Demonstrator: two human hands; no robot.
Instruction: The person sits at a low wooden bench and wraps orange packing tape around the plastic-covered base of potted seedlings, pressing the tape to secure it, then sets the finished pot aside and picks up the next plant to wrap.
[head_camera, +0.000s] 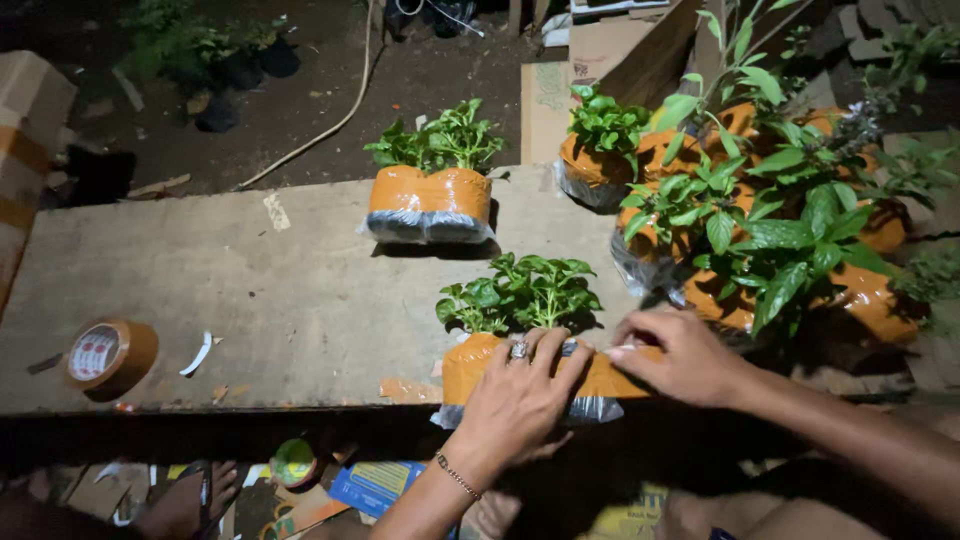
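The left hand (515, 400) lies flat with spread fingers on the taped seedling bundle (500, 365), at the board's (300, 300) near edge. The right hand (680, 358) pinches the tape end beside it. The bundle seems soft and fragile; grip the wrapped base. Beyond the fingertips stands another bundle (430, 200).

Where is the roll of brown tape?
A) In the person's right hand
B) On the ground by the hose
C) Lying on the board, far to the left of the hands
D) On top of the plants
C: the tape roll lies alone on the board, while the left hand and right hand press on the orange-wrapped plant bundle.
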